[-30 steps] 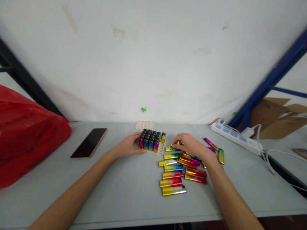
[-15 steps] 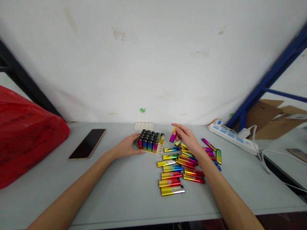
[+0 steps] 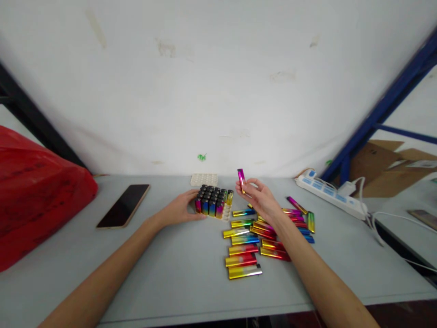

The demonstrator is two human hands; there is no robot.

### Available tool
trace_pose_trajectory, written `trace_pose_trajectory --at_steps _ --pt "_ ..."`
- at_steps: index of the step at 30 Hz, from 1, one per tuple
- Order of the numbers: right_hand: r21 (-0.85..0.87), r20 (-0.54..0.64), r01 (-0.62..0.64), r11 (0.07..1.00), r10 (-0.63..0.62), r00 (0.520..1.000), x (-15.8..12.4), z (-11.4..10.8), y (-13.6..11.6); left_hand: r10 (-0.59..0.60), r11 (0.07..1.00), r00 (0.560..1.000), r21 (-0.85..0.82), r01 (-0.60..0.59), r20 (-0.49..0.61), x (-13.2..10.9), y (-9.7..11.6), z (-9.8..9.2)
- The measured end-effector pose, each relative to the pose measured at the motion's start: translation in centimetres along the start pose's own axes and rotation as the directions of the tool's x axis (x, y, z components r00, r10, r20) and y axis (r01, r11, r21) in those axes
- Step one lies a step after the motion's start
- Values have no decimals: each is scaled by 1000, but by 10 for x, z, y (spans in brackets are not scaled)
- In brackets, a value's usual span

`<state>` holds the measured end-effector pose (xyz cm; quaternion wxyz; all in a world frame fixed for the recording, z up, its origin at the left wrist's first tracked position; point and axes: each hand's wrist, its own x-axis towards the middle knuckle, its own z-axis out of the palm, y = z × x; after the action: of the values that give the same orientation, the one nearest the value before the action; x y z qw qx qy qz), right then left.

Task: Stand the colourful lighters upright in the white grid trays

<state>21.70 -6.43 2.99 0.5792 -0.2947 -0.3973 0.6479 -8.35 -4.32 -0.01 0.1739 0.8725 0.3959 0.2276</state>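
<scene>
Between the fingertips of my right hand (image 3: 261, 198) is a lighter (image 3: 241, 178), purple at the top and yellowish below, held nearly upright above the table. My left hand (image 3: 180, 208) is wrapped round the left side of a white holed tray (image 3: 226, 215), fingers behind and thumb along the front. Several black-topped, metallic-coloured lighters (image 3: 212, 206) stand upright in the tray. One yellow lighter (image 3: 230, 197) stands in its right-hand part, where several holes show bare. Loose gradient-coloured lighters (image 3: 243, 259) lie in front of and below my right hand; my forearm hides some.
A second white holed tray (image 3: 204, 179) lies by the wall. To the left are a dark-screened phone (image 3: 123, 206) and a red plastic bag (image 3: 41, 191). A white power strip (image 3: 331, 196) with cables lies at right, near a blue frame (image 3: 378, 111) and cardboard box (image 3: 385, 168).
My right hand has shifted slightly left and turned the lighter, so its purple end now points up instead of down. My left hand stays at the tray.
</scene>
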Motion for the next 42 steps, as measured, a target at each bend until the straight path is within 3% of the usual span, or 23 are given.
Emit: trace_pose_trajectory --at_steps 5,9,16,22,28,32,38,42 --pt "-179 36 60 982 -54 998 -2 4 2 0 1000 1000 4 -1 19 0 2 -1" --pt "-369 67 154 916 -139 988 -1 3 6 -5 1000 1000 3 5 17 0 3 -2" --pt "-510 83 60 858 -21 996 -2 2 13 -21 1000 1000 -13 21 -2 0 5 -2" --pt "-724 111 196 662 -168 979 -5 5 15 -25 1000 1000 -8 25 13 0 7 -2" --pt "-876 71 197 439 -288 955 -7 9 18 -21 1000 1000 10 21 16 0 6 -3" --pt "-925 122 224 309 -315 941 -8 12 18 -18 1000 1000 2 17 19 1 6 -3" --pt "-945 203 268 188 -304 931 -12 17 13 -15 1000 1000 -10 15 15 1 4 -2" --pt "-927 282 330 178 -249 927 -18 20 5 -16 1000 1000 -27 16 14 0 5 -2"
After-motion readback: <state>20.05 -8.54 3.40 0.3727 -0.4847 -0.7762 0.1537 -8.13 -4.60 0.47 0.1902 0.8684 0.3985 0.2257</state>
